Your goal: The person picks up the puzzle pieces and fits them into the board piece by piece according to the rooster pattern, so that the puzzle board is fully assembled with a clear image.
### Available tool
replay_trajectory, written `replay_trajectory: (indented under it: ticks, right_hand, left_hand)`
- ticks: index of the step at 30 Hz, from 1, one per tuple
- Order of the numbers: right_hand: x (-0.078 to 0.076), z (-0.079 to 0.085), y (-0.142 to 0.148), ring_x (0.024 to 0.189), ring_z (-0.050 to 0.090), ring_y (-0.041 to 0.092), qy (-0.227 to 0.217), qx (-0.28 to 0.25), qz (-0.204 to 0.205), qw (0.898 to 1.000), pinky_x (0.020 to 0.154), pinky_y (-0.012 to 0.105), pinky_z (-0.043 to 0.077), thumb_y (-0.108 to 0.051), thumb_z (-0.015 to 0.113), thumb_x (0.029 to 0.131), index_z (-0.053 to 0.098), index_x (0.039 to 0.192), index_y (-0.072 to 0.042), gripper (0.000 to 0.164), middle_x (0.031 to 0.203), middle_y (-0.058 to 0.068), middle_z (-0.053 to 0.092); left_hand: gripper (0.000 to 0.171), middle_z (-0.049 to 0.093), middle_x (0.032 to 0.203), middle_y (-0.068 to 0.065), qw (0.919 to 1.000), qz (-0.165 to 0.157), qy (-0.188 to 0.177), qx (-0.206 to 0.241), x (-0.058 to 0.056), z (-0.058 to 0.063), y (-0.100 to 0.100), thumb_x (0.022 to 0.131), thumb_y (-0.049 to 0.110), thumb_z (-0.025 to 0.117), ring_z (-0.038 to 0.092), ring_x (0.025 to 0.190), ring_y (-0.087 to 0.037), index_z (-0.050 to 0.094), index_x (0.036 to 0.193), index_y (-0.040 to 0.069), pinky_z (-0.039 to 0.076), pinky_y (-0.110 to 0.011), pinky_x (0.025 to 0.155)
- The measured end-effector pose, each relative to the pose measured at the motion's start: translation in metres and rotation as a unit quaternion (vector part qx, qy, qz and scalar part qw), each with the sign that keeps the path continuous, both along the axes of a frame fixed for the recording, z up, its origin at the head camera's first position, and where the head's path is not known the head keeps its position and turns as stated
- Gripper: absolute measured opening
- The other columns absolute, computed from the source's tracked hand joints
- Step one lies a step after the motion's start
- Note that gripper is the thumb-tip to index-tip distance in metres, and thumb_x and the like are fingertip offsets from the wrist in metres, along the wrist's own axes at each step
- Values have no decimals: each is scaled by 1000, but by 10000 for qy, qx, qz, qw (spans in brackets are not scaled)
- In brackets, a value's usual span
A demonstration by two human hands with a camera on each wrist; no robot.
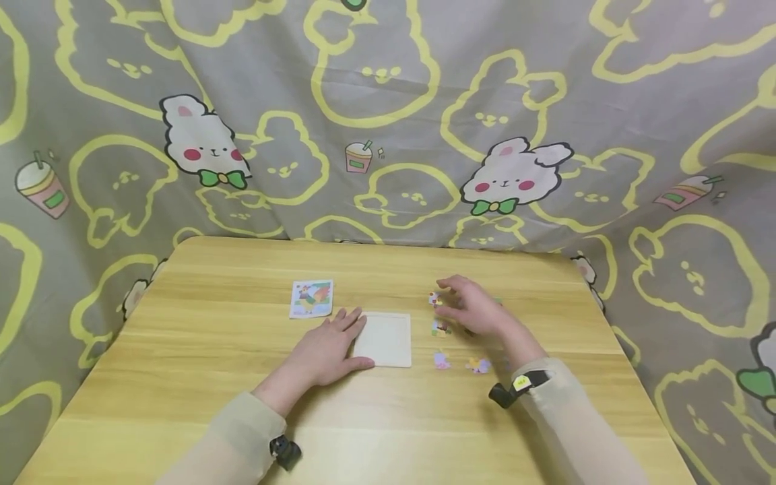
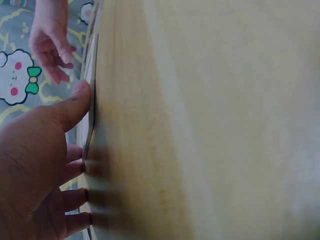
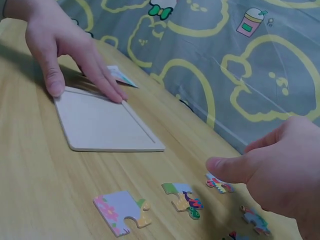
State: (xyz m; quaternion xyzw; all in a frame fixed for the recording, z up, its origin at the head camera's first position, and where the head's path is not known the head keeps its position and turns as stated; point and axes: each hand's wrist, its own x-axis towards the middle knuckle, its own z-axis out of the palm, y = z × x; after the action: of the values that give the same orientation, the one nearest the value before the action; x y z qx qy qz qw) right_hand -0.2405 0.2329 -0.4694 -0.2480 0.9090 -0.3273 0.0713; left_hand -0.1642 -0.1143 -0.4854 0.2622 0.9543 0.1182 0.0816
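Observation:
A shallow, pale square puzzle tray [image 1: 388,342] lies on the table. My left hand [image 1: 324,347] touches its left side with thumb and fingertips, the fingers fairly straight. My right hand [image 1: 475,308] hovers over the loose jigsaw pieces to the right of the tray, fingers loosely bent and holding nothing. In the right wrist view, a lilac piece with pink flowers [image 3: 115,210] lies nearest the tray. Beside it is a green and yellow piece [image 3: 182,197], and a red and blue piece [image 3: 220,183] lies below the right thumb. Some pieces are partly hidden by the right hand.
A square picture card [image 1: 312,299] showing a colourful bird lies behind the left hand. More pieces, such as a yellow and lilac one [image 1: 477,365], lie at the right. A patterned curtain [image 1: 388,148] hangs behind the far edge of the wooden table [image 1: 376,438].

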Motion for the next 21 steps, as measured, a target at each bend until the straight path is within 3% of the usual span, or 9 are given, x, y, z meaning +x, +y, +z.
replay_trajectory:
  ticks: [3,9,13,21]
  right_hand:
    - [-2,-3,0,123,60,39,110,172,-30,9998,104,54,52,-24,79,98,53,149,6,65,140,20,59]
    - [-7,-5,-2,115,58,32,550,703,-113,9959,104,56,42,-29,81,97,60,145,3,61,133,14,63]
    - [-10,-9,-4,115,58,30,547,916,-112,9942,98,55,42,-30,80,98,65,139,0,53,125,9,65]
    - [-12,-17,-6,122,57,32,334,1001,-264,9941,95,54,40,-30,77,100,68,134,-5,43,124,6,64]
  left_hand:
    - [95,28,172,-12,9999,-75,-89,-72,0,1,-1,98,71,58,30,154,-41,39,164,5,33,-55,122]
    - [96,28,172,-7,9997,-98,8,-242,-3,3,-2,97,73,58,34,153,-39,39,164,6,37,-55,119]
    - [97,29,172,-6,9996,-21,-17,-277,-3,2,0,97,73,59,35,153,-39,40,163,6,39,-55,118]
    - [96,26,173,-9,9999,38,44,-122,-3,-3,-2,98,73,57,33,154,-39,38,165,7,37,-54,120]
